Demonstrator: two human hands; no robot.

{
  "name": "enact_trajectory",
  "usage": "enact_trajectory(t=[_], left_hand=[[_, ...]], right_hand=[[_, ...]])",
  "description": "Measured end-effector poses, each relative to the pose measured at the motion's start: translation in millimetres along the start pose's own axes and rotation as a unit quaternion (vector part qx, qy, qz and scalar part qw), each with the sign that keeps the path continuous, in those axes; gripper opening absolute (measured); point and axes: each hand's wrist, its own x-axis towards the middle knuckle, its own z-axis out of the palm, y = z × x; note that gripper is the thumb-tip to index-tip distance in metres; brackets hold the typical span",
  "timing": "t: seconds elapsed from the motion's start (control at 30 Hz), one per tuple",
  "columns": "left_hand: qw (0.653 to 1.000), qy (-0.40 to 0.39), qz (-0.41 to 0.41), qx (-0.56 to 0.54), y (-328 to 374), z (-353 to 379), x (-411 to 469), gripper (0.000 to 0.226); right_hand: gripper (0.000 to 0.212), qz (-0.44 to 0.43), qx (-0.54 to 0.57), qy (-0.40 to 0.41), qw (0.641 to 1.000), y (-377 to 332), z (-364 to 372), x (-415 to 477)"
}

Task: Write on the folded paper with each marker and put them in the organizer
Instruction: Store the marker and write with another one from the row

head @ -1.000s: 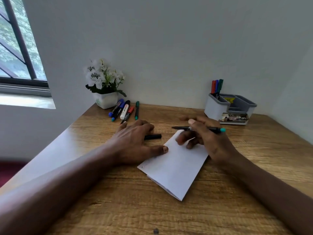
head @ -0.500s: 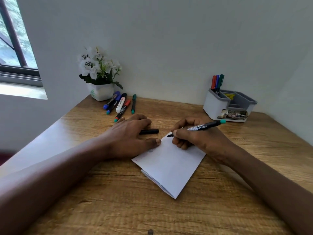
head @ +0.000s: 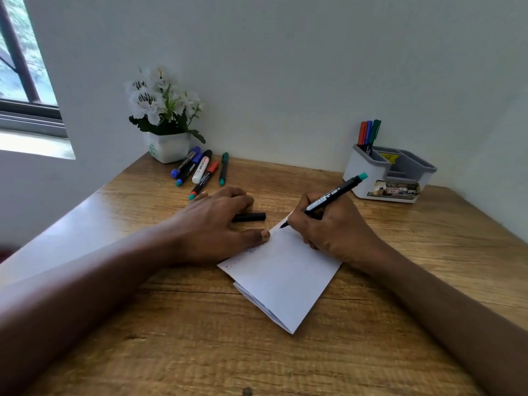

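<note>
The white folded paper [head: 283, 277] lies on the wooden desk [head: 400, 324] in front of the person, its fold toward the camera, with faint coloured marks along its left edge. A second ago the black marker with the teal end [head: 328, 197] lay nearly level in the fingers, well above the sheet; now it is tipped into a writing angle and its uncovered tip rests at the paper's far corner. The right hand [head: 334, 230] is closed around the barrel in a pen grip, heel on the sheet. The left hand [head: 217, 224] lies flat and spread, thumb pinning the paper's left edge, gripping nothing, much as it did before. Just beyond its fingers lies the black cap [head: 249, 217], off the marker.

So the set-up is over and the stroke for this marker looks about to begin or just begun; I cannot see fresh ink yet.

Farther out, five loose markers [head: 200, 170] wait near the white flower pot [head: 168, 147] at the back left. The grey and white organizer [head: 368, 178] at the back right already holds three, so by my count the job is under halfway done.
</note>
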Motion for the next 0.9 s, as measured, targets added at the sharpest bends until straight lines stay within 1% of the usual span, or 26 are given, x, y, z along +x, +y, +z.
enact_trajectory(t=[0.07, 0.37, 0.57, 0.73, 0.9], left_hand=[[1.000, -0.001, 0.001, -0.002, 0.3, -0.4, 0.2, 0.085], [1.000, 0.009, 0.007, -0.001, 1.5, -0.3, -2.5, 0.084], [1.000, -0.003, 0.001, 0.004, 2.0, -1.6, -2.3, 0.085], [1.000, -0.012, 0.000, 0.006, 2.0, -1.9, -1.8, 0.085], [1.000, -0.013, 0.003, 0.012, 2.3, -1.9, -1.8, 0.085]], right_hand=[[0.017, -0.005, -0.011, -0.007, 1.000, -0.2, 0.9, 0.4], [0.017, -0.009, 0.000, -0.020, 1.000, 1.4, -0.5, 0.4], [0.016, -0.028, -0.003, -0.017, 0.999, 1.5, -0.8, -0.1], [0.018, -0.030, 0.009, 0.008, 0.999, 3.3, -0.9, 0.1], [0.017, -0.030, -0.013, 0.006, 0.999, 3.6, 0.8, 1.7]])
